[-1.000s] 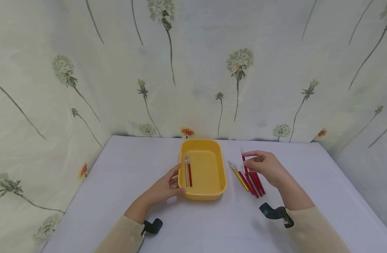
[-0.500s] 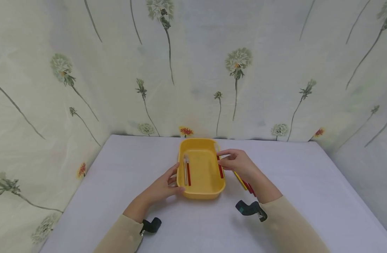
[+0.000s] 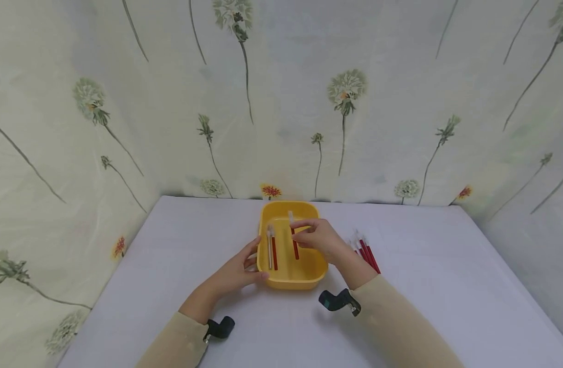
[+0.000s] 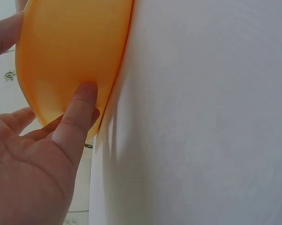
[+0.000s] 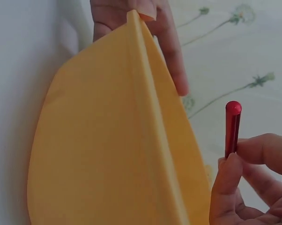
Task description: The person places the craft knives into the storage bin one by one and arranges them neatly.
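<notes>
My right hand (image 3: 324,239) pinches a slim red paintbrush (image 3: 295,250) with a pale tip between thumb and fingertips, over the middle of the yellow tray (image 3: 304,272). The handle's rounded, shiny end (image 5: 233,108) points up in the right wrist view. At the tray's left side, my left hand (image 3: 239,271) holds the near corner, fingers along the outer side and thumb (image 4: 87,93) against the wall. Inside the tray, on the left, a silver paintbrush (image 3: 269,254) and a red one (image 3: 275,258) lie side by side, tips pointing away from me.
Several red paintbrushes (image 3: 368,253) lie on the white tabletop (image 3: 424,286) to the tray's right, partly hidden behind my right forearm and sleeve (image 3: 387,312). A flower-printed cloth backdrop (image 3: 281,102) rises behind the table. Small black wrist devices (image 3: 221,328) sit on both arms.
My right hand has carried the red paintbrush leftward from the pile, across the tray's right rim, to over its middle. The left hand keeps its place on the tray. My forearm now hides the yellow brush.
</notes>
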A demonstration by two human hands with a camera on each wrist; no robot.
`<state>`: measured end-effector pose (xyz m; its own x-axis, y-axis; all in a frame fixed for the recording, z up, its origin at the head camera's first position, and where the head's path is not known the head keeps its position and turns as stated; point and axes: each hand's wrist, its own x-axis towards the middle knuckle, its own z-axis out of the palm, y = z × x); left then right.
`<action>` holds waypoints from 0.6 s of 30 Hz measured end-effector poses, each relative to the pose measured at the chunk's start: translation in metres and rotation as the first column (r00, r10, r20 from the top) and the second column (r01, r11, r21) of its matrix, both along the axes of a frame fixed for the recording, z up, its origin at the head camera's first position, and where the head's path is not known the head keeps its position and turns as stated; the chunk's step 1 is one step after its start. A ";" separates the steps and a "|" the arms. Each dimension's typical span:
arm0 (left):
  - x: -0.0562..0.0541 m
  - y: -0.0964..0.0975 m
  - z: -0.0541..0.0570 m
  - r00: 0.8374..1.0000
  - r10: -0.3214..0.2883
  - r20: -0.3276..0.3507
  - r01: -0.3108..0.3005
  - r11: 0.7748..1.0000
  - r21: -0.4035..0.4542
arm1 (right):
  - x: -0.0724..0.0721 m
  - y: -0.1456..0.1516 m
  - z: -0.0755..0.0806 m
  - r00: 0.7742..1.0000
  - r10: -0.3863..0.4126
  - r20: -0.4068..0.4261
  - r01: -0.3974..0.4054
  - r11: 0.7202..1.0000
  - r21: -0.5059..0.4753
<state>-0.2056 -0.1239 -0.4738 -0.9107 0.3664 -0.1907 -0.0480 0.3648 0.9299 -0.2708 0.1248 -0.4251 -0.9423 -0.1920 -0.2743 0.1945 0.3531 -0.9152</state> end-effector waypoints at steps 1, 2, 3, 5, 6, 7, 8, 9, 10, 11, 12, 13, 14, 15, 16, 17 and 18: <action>0.000 0.000 0.000 1.000 -0.002 -0.002 0.002 1.000 0.002 | -0.001 -0.003 -0.001 1.000 0.003 0.003 -0.003 1.000 -0.004; 0.000 0.000 -0.001 1.000 -0.005 -0.003 0.006 1.000 0.004 | -0.002 -0.005 -0.003 1.000 0.008 0.005 -0.008 1.000 -0.004; -0.001 -0.001 -0.001 1.000 -0.009 -0.004 0.009 1.000 0.012 | -0.003 -0.007 -0.005 1.000 0.015 0.008 -0.015 1.000 -0.006; -0.001 -0.002 -0.001 1.000 -0.015 -0.004 0.015 0.999 0.028 | -0.005 -0.011 -0.008 1.000 0.029 0.010 -0.029 1.000 -0.003; -0.001 -0.002 -0.002 1.000 -0.019 -0.005 0.019 0.999 0.034 | -0.006 -0.013 -0.010 0.999 0.038 0.009 -0.038 0.999 -0.002; -0.001 -0.002 -0.002 1.000 -0.024 -0.009 0.024 0.999 0.038 | -0.007 -0.014 -0.012 0.999 0.045 0.009 -0.045 0.999 -0.004; -0.001 -0.003 -0.002 1.000 -0.027 -0.008 0.027 0.999 0.043 | -0.008 -0.016 -0.014 0.999 0.051 0.003 -0.051 0.999 0.001; -0.002 -0.003 -0.002 1.000 -0.029 -0.007 0.029 0.998 0.047 | -0.009 -0.017 -0.016 0.998 0.056 -0.003 -0.056 0.998 0.003; -0.002 -0.003 -0.002 1.000 -0.030 -0.006 0.030 0.998 0.046 | -0.010 -0.018 -0.018 0.998 0.059 -0.006 -0.058 0.998 0.008; -0.002 -0.003 -0.002 1.000 -0.030 -0.007 0.031 0.999 0.044 | -0.010 -0.020 -0.019 0.998 0.061 -0.012 -0.061 0.998 0.013; -0.002 -0.003 -0.002 1.000 -0.029 -0.007 0.030 0.999 0.040 | -0.011 -0.021 -0.021 0.998 0.065 -0.021 -0.064 0.998 0.030; -0.002 -0.002 -0.002 1.000 -0.028 -0.008 0.028 0.999 0.035 | -0.012 -0.022 -0.023 0.997 0.069 -0.028 -0.067 0.997 0.044; -0.002 -0.002 -0.002 1.000 -0.025 -0.004 0.025 0.999 0.032 | -0.013 -0.023 -0.025 0.997 0.075 -0.036 -0.073 0.995 0.063; -0.001 -0.002 -0.001 1.000 -0.023 -0.003 0.023 0.999 0.029 | -0.013 -0.024 -0.027 0.996 0.082 -0.041 -0.078 0.993 0.084; -0.001 -0.002 -0.001 1.000 -0.022 -0.002 0.022 0.999 0.027 | -0.014 -0.025 -0.028 0.995 0.089 -0.041 -0.084 0.991 0.101; -0.001 -0.002 -0.001 1.000 -0.022 -0.002 0.022 0.999 0.026 | -0.014 -0.025 -0.029 0.994 0.096 -0.046 -0.090 0.989 0.120; -0.001 -0.001 -0.001 1.000 -0.021 0.000 0.021 0.999 0.024 | -0.015 -0.026 -0.031 0.994 0.101 -0.042 -0.095 0.987 0.127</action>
